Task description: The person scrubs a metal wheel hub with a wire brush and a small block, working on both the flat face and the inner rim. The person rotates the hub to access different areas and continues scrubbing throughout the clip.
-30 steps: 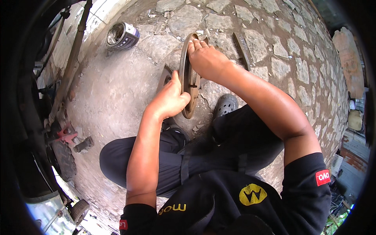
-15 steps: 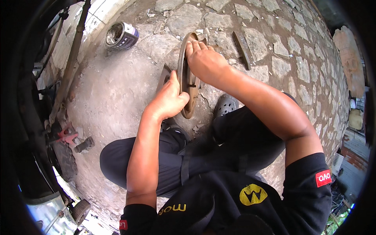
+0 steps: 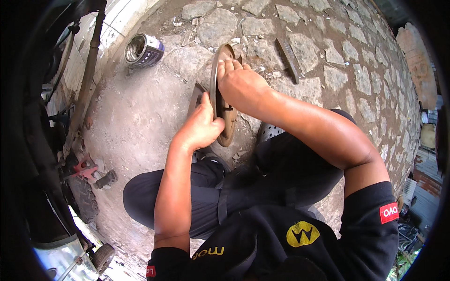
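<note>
A round, brown, rusty-looking metal plate [image 3: 227, 125] with a raised rim stands nearly edge-on between my hands, above the ground in front of my feet. My left hand [image 3: 202, 125] is closed around its near left side, thumb by the rim and a finger stretched along the outer face. My right hand [image 3: 241, 84] lies against the inner face near the top, its fingers straight and side by side. Whether anything is under those fingers is hidden. A flat brown metal piece [image 3: 196, 99] with a hole juts out left of the plate; whether it is joined is unclear.
An open paint can [image 3: 144, 50] lies tilted at the far left. Beyond my right hand a dark flat bar [image 3: 287, 61] rests on the stone paving [image 3: 304, 51]. A red metal part [image 3: 85, 168] and a short dark cylinder [image 3: 106, 179] are near the vehicle parts at left.
My right hand has slid slightly down and left along the plate's inner face. The plate has tipped a little more edge-on, still in my left hand. The whole view has shifted slightly.
</note>
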`<act>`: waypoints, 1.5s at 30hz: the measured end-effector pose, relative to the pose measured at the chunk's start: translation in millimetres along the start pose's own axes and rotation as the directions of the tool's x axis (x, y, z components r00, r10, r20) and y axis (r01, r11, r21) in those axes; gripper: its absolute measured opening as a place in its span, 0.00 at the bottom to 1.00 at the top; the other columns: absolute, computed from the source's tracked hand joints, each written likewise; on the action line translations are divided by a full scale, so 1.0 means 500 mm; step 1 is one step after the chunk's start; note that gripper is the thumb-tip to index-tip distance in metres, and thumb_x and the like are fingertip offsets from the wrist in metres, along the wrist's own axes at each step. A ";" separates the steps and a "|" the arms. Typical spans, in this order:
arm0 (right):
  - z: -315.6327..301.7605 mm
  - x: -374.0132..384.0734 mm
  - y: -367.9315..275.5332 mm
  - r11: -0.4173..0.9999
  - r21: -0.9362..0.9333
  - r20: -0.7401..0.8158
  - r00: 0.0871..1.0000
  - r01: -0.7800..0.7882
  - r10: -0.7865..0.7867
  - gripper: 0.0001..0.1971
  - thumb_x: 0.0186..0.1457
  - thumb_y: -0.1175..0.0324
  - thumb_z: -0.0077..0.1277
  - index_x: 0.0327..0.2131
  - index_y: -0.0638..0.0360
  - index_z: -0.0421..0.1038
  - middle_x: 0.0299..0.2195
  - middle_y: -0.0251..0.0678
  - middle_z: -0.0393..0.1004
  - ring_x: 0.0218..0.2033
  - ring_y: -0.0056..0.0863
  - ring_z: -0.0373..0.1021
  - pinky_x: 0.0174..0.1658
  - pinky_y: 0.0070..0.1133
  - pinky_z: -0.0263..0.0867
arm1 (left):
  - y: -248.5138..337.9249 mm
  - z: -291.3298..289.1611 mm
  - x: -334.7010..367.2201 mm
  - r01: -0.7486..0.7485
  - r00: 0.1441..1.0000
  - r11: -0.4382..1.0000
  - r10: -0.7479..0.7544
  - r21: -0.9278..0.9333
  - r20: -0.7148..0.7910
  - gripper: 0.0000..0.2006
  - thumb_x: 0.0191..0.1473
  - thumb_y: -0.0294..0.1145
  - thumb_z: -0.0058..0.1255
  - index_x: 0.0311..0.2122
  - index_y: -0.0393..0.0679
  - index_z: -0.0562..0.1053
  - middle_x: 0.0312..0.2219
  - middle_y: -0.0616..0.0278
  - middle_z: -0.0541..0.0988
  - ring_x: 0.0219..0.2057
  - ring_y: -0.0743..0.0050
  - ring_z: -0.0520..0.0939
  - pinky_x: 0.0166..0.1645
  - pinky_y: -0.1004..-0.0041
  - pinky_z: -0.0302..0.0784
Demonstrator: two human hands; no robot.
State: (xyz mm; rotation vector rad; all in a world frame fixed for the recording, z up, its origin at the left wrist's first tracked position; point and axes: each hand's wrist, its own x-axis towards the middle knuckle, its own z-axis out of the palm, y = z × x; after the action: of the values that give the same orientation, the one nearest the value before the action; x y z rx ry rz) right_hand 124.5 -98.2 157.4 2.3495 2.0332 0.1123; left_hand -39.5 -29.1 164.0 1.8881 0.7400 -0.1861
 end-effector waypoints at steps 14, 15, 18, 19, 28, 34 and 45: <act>0.010 0.029 0.053 0.981 0.195 0.147 0.989 -0.021 -0.008 0.27 0.56 0.73 0.44 0.56 0.83 0.59 0.56 0.65 0.65 0.56 0.50 0.69 0.53 0.31 0.71 | 0.016 0.003 0.009 0.038 0.999 0.999 -0.038 0.002 0.022 0.43 0.50 0.30 0.45 0.64 0.17 0.38 0.58 0.25 0.64 0.62 0.43 0.66 0.65 0.65 0.62; -0.002 0.024 0.041 0.992 0.126 0.115 0.992 0.030 -0.044 0.26 0.55 0.73 0.44 0.56 0.82 0.59 0.55 0.64 0.67 0.55 0.49 0.70 0.52 0.31 0.72 | 0.004 0.001 0.007 0.010 1.000 1.000 -0.010 0.023 0.000 0.43 0.50 0.30 0.45 0.64 0.17 0.39 0.57 0.25 0.64 0.62 0.42 0.67 0.65 0.65 0.62; -0.004 -0.008 0.017 0.995 0.014 -0.024 0.995 0.096 -0.095 0.26 0.54 0.76 0.45 0.56 0.82 0.58 0.53 0.62 0.69 0.50 0.48 0.73 0.48 0.31 0.74 | -0.029 0.006 0.012 -0.039 0.999 0.999 0.040 0.023 -0.020 0.43 0.50 0.30 0.46 0.64 0.18 0.39 0.57 0.26 0.65 0.61 0.42 0.68 0.64 0.64 0.63; 0.010 0.004 0.025 0.993 0.096 0.006 0.997 0.072 -0.072 0.26 0.54 0.76 0.45 0.55 0.84 0.58 0.53 0.65 0.68 0.51 0.50 0.73 0.49 0.31 0.74 | -0.032 0.005 0.013 -0.031 0.999 0.999 0.030 -0.019 -0.013 0.43 0.50 0.30 0.46 0.64 0.18 0.40 0.57 0.26 0.65 0.61 0.41 0.68 0.64 0.64 0.63; 0.022 0.025 0.047 0.980 0.194 0.030 0.998 0.052 -0.059 0.24 0.54 0.78 0.43 0.54 0.83 0.58 0.51 0.64 0.70 0.50 0.47 0.74 0.46 0.32 0.75 | -0.036 0.006 0.013 -0.028 1.000 0.999 0.029 -0.023 0.013 0.45 0.50 0.31 0.47 0.65 0.19 0.38 0.58 0.26 0.64 0.62 0.41 0.66 0.66 0.64 0.61; 0.005 0.019 0.032 0.977 0.209 0.094 0.994 0.036 -0.057 0.25 0.56 0.78 0.41 0.57 0.82 0.57 0.57 0.62 0.65 0.55 0.49 0.70 0.54 0.32 0.70 | -0.021 -0.005 0.008 -0.003 1.000 0.994 0.001 0.112 0.019 0.45 0.50 0.33 0.46 0.65 0.19 0.37 0.60 0.26 0.61 0.64 0.42 0.63 0.67 0.65 0.58; -0.005 -0.027 0.009 0.998 -0.015 -0.036 0.997 0.063 -0.064 0.26 0.58 0.69 0.44 0.57 0.78 0.60 0.57 0.57 0.67 0.57 0.45 0.67 0.56 0.33 0.66 | -0.024 0.003 0.007 0.023 1.000 0.998 -0.024 0.063 0.009 0.45 0.50 0.32 0.46 0.65 0.20 0.38 0.60 0.27 0.61 0.64 0.43 0.63 0.68 0.65 0.57</act>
State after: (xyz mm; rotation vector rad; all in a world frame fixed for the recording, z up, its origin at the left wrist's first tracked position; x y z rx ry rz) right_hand 126.8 -112.3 159.8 2.2892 2.1139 0.1688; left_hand -43.1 -25.9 152.5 1.9371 0.7582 -0.2356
